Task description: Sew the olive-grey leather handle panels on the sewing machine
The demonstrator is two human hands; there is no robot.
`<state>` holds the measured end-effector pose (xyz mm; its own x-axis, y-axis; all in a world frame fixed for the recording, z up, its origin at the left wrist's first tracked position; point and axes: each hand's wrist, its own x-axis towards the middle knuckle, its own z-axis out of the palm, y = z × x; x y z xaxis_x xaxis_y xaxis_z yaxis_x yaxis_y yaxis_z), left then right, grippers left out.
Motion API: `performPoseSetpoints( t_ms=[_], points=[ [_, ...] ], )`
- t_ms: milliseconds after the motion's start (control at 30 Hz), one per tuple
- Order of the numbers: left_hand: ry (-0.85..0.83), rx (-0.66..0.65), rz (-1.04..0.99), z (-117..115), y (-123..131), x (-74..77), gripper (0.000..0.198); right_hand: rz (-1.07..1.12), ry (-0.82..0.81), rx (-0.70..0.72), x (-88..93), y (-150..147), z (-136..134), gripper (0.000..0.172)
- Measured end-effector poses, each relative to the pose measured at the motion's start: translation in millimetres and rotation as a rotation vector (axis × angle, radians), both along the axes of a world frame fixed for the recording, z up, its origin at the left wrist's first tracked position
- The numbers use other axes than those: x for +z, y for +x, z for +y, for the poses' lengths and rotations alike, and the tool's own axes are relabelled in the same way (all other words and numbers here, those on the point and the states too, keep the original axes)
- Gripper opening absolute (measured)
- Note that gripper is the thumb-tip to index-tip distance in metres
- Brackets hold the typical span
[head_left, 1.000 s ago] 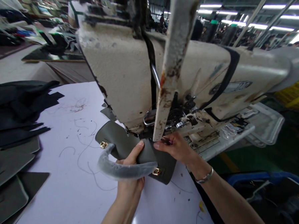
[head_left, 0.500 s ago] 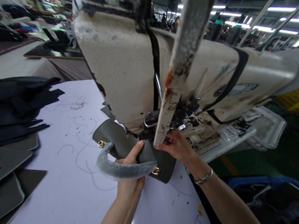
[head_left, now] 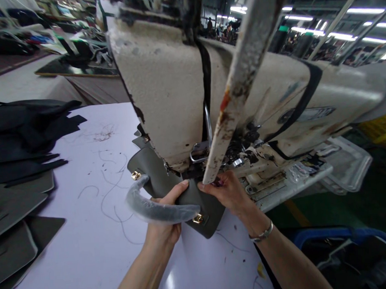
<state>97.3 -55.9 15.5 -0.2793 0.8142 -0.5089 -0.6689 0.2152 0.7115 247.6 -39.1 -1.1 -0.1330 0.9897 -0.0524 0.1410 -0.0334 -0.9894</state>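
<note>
A dark olive handbag panel [head_left: 155, 168] with gold ring fittings lies under the head of a cream sewing machine [head_left: 164, 85]. Its curved handle [head_left: 160, 211] is wrapped in clear plastic. My left hand [head_left: 165, 228] grips the panel near its middle, thumb on top, partly behind the handle. At the panel's right edge, close to the needle area, my right hand [head_left: 229, 192] pinches the material between thumb and fingers. Something small and purplish shows by those fingers, too small to name. The needle itself is hidden by a worn metal bar [head_left: 224, 117].
Dark fabric pieces [head_left: 24, 131] and more olive panels [head_left: 14, 253] are stacked at left. Loose threads [head_left: 112, 205] lie on the white tabletop [head_left: 98, 261]. A blue-rimmed bin [head_left: 340, 231] stands low at right, near a clear plastic tray [head_left: 352, 166].
The panel has turned slightly under the machine, its handle end shifting a little. Both hands keep their grip. The whole view has drifted a little, moving the machine rightward in the picture.
</note>
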Motion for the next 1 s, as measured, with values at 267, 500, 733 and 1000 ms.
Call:
performPoseSetpoints(
  t_ms=[267, 500, 733, 1000],
  points=[
    [0.033, -0.065, 0.01, 8, -8, -2.2, 0.034, 0.012, 0.002, -0.08, -5.2, -9, -5, 0.035],
    [0.038, -0.177, 0.068, 23, -26, -7.4, 0.029, 0.11, -0.069, -0.133, -3.6, -21, -9, 0.033],
    [0.084, -0.394, 0.079, 39, -42, -7.3, 0.033, 0.247, -0.111, -0.132, -4.3, -30, -13, 0.021],
    [0.152, -0.479, 0.078, 45, -50, -9.6, 0.038, 0.238, -0.192, -0.124, -5.3, -23, -31, 0.033]
  ],
)
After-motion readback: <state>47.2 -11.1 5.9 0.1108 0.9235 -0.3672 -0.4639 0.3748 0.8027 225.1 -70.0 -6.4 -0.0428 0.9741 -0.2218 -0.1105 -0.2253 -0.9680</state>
